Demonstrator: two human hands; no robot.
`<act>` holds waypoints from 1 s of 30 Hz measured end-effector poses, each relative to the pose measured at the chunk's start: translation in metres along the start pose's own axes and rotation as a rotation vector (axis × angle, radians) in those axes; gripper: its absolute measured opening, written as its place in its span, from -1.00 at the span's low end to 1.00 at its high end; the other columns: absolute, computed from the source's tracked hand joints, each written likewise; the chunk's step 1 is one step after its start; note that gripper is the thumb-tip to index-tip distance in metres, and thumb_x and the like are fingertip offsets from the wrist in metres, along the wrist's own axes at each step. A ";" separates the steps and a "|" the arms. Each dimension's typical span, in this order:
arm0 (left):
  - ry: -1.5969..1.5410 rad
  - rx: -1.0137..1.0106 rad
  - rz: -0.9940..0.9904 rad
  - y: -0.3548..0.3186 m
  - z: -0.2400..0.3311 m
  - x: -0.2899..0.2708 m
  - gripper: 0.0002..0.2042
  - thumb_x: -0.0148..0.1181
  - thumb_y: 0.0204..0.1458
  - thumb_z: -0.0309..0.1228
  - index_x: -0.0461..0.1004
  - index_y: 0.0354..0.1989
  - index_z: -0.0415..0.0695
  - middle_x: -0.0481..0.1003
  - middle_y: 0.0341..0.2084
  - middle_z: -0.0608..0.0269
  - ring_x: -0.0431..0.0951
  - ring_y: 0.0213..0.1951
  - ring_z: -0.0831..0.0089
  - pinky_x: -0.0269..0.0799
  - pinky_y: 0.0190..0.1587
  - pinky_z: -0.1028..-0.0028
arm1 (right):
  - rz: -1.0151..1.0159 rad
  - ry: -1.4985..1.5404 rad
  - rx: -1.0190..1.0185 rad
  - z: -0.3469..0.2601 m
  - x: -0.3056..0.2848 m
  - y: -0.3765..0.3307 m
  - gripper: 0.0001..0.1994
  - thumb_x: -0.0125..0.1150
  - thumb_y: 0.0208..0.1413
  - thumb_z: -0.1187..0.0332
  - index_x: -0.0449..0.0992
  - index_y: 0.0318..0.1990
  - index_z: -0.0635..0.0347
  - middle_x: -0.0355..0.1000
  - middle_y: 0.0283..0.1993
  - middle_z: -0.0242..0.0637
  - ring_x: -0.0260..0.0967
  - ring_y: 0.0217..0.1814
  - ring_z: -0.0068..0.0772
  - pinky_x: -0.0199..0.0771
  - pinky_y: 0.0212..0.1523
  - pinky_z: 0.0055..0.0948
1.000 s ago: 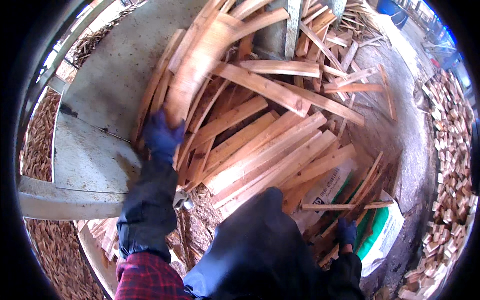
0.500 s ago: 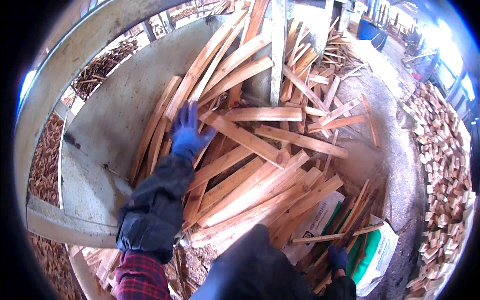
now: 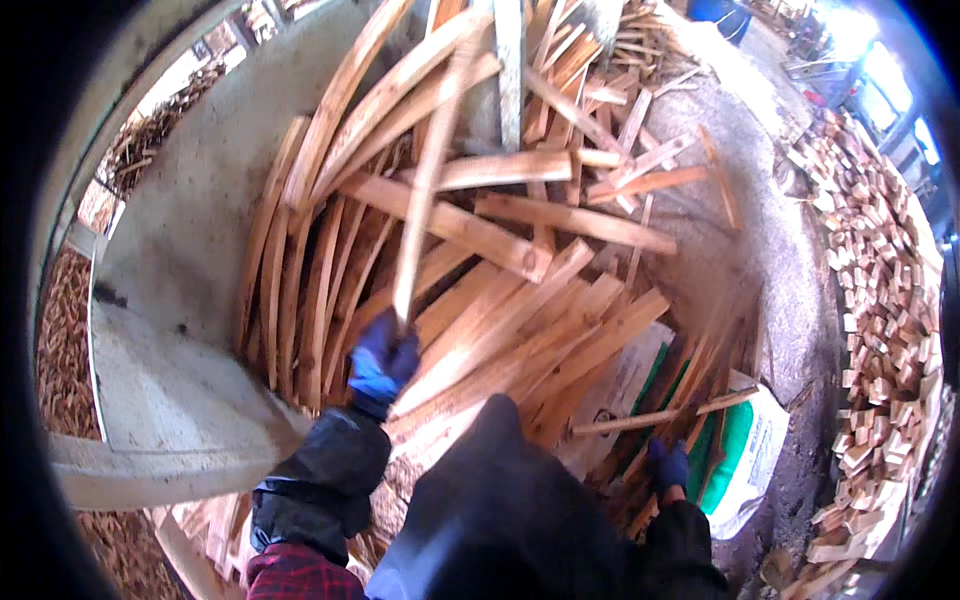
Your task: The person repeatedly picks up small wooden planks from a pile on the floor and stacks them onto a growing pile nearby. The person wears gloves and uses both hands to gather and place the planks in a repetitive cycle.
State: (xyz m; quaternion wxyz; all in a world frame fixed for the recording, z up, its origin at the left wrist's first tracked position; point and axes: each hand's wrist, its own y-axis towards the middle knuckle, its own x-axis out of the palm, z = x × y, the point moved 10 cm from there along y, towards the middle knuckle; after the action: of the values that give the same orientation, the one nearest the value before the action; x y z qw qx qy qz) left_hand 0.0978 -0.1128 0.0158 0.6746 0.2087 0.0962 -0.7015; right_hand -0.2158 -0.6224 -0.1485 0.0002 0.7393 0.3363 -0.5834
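Observation:
My left hand (image 3: pixel 384 358), in a blue glove, is closed around the near end of a long thin wood strip (image 3: pixel 428 190). That strip stands out over the heap, slightly blurred, its far end pointing away from me. Under it lie thicker wooden slats (image 3: pixel 460 232), crossing one another. At the lower right my right hand (image 3: pixel 668 466), also gloved, is closed on a bundle of narrow wood strips (image 3: pixel 700 375); its fingers are partly hidden. The bundle lies over a white and green bag (image 3: pixel 745 455), with one strip (image 3: pixel 660 415) across it.
A pale curved metal panel (image 3: pixel 190 240) rises left of the heap. A white upright post (image 3: pixel 510 75) stands at the far side. Stacked short wood pieces (image 3: pixel 880 290) line the right, beyond the dusty floor (image 3: pixel 770 240). A blue tub (image 3: pixel 722 18) is far off.
My left hand was open over the slats; now it has drawn back toward me, gripping a thin strip. The view has shifted, while my right hand stays at the bundle.

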 end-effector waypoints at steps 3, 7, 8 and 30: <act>0.142 0.291 -0.204 -0.072 0.012 0.074 -0.57 0.25 0.06 -0.36 0.38 0.09 -0.24 0.49 -0.17 0.00 0.52 -0.13 0.23 0.45 -0.08 0.29 | -0.118 0.102 0.015 -0.001 0.009 0.000 -0.25 0.18 -0.05 -0.18 0.37 0.14 0.27 0.43 0.06 0.15 0.38 0.11 0.16 0.35 0.09 -0.07; 0.147 0.198 -0.677 -0.099 0.016 0.164 -0.40 0.29 0.03 -0.18 0.30 0.21 -0.21 0.37 0.10 -0.10 0.38 0.14 0.09 0.30 0.17 0.22 | -0.024 -0.053 -0.013 -0.004 0.000 0.001 -0.24 0.18 -0.06 -0.20 0.37 0.12 0.30 0.43 0.04 0.17 0.38 0.10 0.18 0.35 0.08 -0.07; 0.121 0.245 -0.612 -0.087 0.024 0.158 -0.37 0.29 0.02 -0.12 0.30 0.21 -0.20 0.37 0.13 -0.07 0.37 0.16 0.04 0.27 0.21 0.21 | -0.012 -0.059 -0.022 -0.005 0.001 0.000 -0.24 0.18 -0.06 -0.20 0.38 0.11 0.30 0.44 0.03 0.16 0.38 0.10 0.19 0.35 0.08 -0.07; 0.441 -0.320 -0.687 0.025 -0.153 0.118 -0.31 0.23 -0.02 0.09 0.38 0.11 -0.25 0.43 0.05 -0.04 0.45 0.05 0.23 0.35 0.11 0.35 | -0.053 -0.022 0.019 0.011 0.015 0.010 -0.17 0.11 -0.03 -0.26 0.28 0.22 0.27 0.39 0.10 0.16 0.31 0.18 0.18 0.29 0.16 -0.08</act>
State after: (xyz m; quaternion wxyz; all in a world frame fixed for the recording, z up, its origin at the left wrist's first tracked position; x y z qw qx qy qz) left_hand 0.1469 -0.1578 -0.1676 0.3895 0.2021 0.4093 -0.8000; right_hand -0.2187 -0.6268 -0.1687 -0.0187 0.7236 0.3502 -0.5945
